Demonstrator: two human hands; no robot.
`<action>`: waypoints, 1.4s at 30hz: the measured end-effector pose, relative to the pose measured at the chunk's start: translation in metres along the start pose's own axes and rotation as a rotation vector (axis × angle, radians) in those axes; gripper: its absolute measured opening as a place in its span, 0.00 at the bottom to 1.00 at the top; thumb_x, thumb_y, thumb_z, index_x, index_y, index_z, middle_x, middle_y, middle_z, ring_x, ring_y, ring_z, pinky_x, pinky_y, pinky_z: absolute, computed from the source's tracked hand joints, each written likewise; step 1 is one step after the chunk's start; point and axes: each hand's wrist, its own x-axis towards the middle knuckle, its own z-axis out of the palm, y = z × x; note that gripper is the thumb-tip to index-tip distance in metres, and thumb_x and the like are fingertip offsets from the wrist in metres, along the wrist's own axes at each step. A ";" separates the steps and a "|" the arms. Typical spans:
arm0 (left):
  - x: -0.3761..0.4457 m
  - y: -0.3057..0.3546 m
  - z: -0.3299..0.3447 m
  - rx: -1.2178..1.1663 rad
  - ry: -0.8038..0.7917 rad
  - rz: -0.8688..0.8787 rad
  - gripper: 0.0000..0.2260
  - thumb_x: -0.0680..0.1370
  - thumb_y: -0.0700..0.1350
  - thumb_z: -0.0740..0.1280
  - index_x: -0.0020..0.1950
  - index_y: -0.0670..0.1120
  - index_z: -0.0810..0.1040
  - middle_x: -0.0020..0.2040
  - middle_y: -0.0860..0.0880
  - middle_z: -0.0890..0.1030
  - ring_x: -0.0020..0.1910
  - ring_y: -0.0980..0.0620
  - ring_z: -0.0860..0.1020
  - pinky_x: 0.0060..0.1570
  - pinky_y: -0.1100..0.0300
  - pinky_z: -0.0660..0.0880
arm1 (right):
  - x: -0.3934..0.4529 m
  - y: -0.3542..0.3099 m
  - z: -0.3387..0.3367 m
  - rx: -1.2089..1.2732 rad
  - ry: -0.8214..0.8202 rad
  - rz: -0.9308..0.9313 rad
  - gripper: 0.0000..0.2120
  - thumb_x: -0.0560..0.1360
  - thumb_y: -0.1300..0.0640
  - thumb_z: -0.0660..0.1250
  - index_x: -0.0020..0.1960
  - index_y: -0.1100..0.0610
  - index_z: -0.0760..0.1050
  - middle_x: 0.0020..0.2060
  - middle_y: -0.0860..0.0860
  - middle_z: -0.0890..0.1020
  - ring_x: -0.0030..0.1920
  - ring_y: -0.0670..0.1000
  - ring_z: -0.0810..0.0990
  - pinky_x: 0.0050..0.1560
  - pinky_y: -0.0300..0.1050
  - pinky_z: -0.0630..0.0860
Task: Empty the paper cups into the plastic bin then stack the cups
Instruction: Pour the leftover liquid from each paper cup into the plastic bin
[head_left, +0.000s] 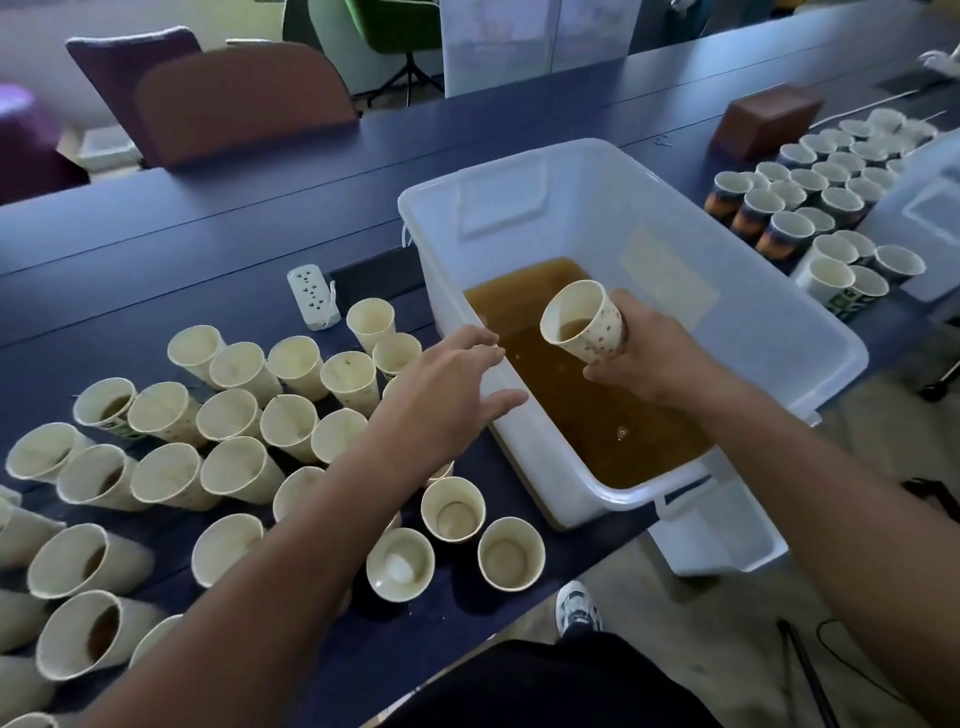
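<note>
A spotted paper cup (584, 322) is gripped by the right hand (657, 358), tilted over the plastic bin (779, 332), with a bit of brown liquid seen inside it. The bin is partly filled with brown liquid (582, 395). The left hand (441, 384) is held with fingers spread and relaxed, nothing in it, by the bin's left rim. Loads of upright cups (234, 447) are crowded on the dark tabletop (208, 223) to the left; more cups (810, 208) are grouped far right.
</note>
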 end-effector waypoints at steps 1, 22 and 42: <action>0.001 0.000 -0.001 0.004 -0.004 0.003 0.25 0.78 0.56 0.69 0.72 0.45 0.76 0.71 0.54 0.73 0.67 0.53 0.73 0.64 0.61 0.67 | 0.001 0.000 0.001 -0.008 0.002 0.002 0.30 0.68 0.60 0.79 0.63 0.48 0.68 0.52 0.45 0.76 0.54 0.51 0.77 0.47 0.40 0.75; 0.003 0.002 -0.004 0.040 -0.051 0.007 0.25 0.79 0.58 0.67 0.71 0.46 0.75 0.70 0.54 0.73 0.66 0.53 0.74 0.57 0.66 0.64 | 0.007 0.004 0.008 -0.184 0.084 0.020 0.31 0.67 0.60 0.76 0.66 0.50 0.68 0.52 0.48 0.78 0.56 0.58 0.78 0.60 0.55 0.65; 0.003 0.001 -0.004 0.026 -0.054 -0.002 0.25 0.79 0.58 0.68 0.71 0.46 0.75 0.71 0.54 0.72 0.66 0.53 0.72 0.57 0.65 0.64 | 0.008 0.012 0.012 -0.353 0.183 -0.074 0.28 0.69 0.58 0.76 0.64 0.47 0.69 0.53 0.50 0.77 0.56 0.55 0.75 0.57 0.53 0.64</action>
